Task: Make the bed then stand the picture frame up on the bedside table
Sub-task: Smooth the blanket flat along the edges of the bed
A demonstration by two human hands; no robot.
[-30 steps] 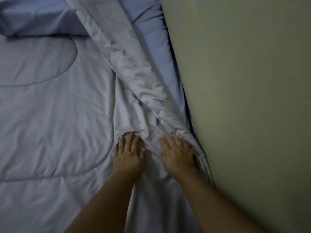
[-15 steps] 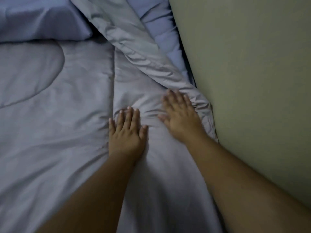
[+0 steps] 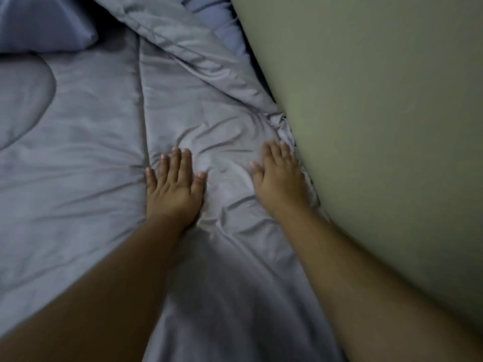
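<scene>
A grey quilted comforter covers the bed, with a folded, wrinkled edge running along the wall side. My left hand lies flat on it, palm down, fingers spread, holding nothing. My right hand presses flat on the comforter's edge right beside the wall, fingers together and extended. A blue pillow sits at the top left. A strip of blue bedsheet shows between comforter and wall. No picture frame or bedside table is in view.
A pale green wall runs along the bed's right side, tight against the mattress edge.
Both hands have slid up the comforter toward the pillow and spread apart; the right hand has moved out to the wall edge. The folded ridge now lies flatter.
</scene>
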